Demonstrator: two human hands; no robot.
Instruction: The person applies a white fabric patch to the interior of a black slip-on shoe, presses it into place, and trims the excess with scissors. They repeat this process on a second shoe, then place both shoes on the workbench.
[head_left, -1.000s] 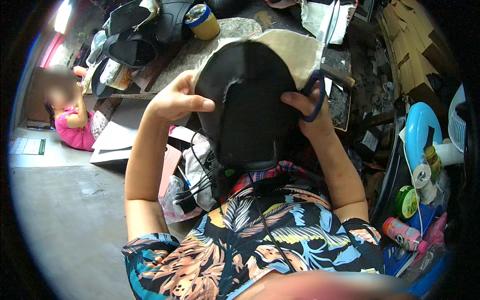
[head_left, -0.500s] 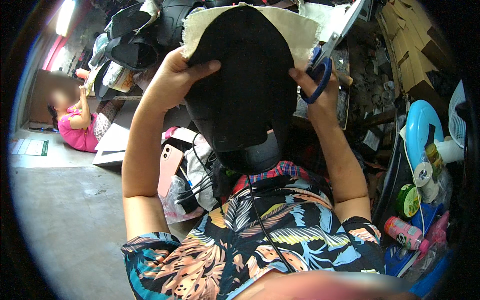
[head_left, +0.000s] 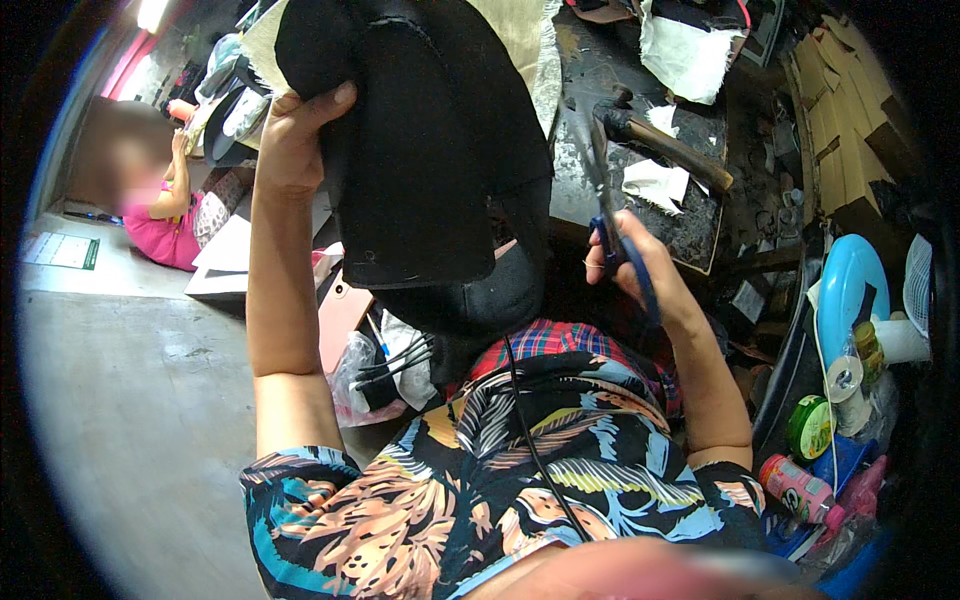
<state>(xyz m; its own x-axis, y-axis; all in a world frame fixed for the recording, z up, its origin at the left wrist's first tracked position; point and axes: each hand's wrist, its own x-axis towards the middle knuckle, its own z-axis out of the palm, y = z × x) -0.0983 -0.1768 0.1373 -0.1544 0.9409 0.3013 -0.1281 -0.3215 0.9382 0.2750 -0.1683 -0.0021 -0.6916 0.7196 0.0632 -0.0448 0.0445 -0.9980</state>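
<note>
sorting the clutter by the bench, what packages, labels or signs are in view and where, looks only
Green round tin: right edge, low shelf, flat lid.
Pink bottle: lying below the tin, printed label, green cap end.
Tape roll: above the tin, white ring.
Green and white sign: flat on the floor, far left, rectangular.
Cardboard boxes: upper right, brown, stacked.
No screens show.

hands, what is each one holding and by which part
The left hand grips the big black shaped piece at its left edge, thumb on the front. The right hand holds blue-handled scissors by the handle loops, blades pointing up.
</note>
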